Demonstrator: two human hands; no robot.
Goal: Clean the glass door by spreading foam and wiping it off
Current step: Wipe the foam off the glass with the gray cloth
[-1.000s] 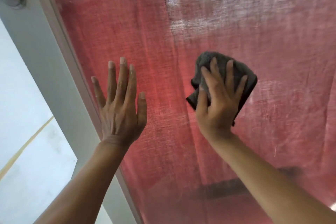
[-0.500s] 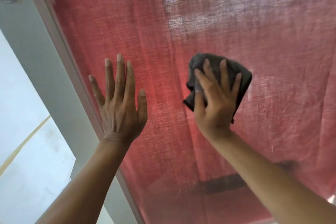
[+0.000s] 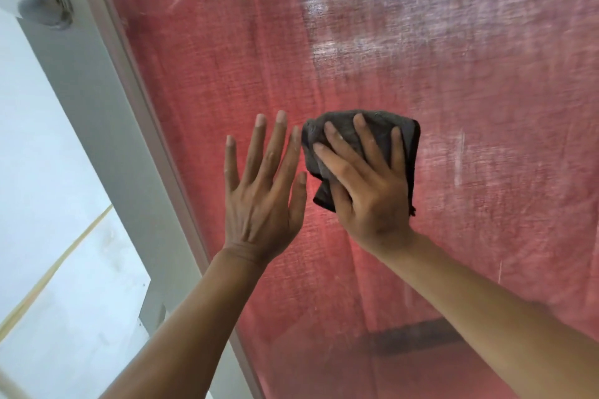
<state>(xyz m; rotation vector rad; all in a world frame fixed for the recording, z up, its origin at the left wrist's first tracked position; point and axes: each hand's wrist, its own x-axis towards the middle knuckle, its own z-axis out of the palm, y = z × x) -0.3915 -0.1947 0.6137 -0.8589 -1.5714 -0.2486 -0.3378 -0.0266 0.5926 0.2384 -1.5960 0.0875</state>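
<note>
The glass door (image 3: pixel 486 236) fills most of the view, with a red curtain behind it. A hazy whitish film (image 3: pixel 405 3) covers its upper part, and thin white streaks (image 3: pixel 458 159) run down at the right. My right hand (image 3: pixel 372 191) presses a dark grey cloth (image 3: pixel 377 126) flat against the glass with its fingers spread and straight. Just left of it, my left hand (image 3: pixel 262 201) rests flat on the glass with straight fingers, its fingertips nearly touching the cloth's left edge.
The door's grey frame (image 3: pixel 139 113) runs diagonally down the left side. A round metal fitting (image 3: pixel 48 10) sits on it at the top left. Pale floor with a yellow line (image 3: pixel 64 256) lies beyond the frame at the left.
My right hand has slid the cloth leftward across the glass until it is next to my left hand. The left hand has stayed flat on the glass.
</note>
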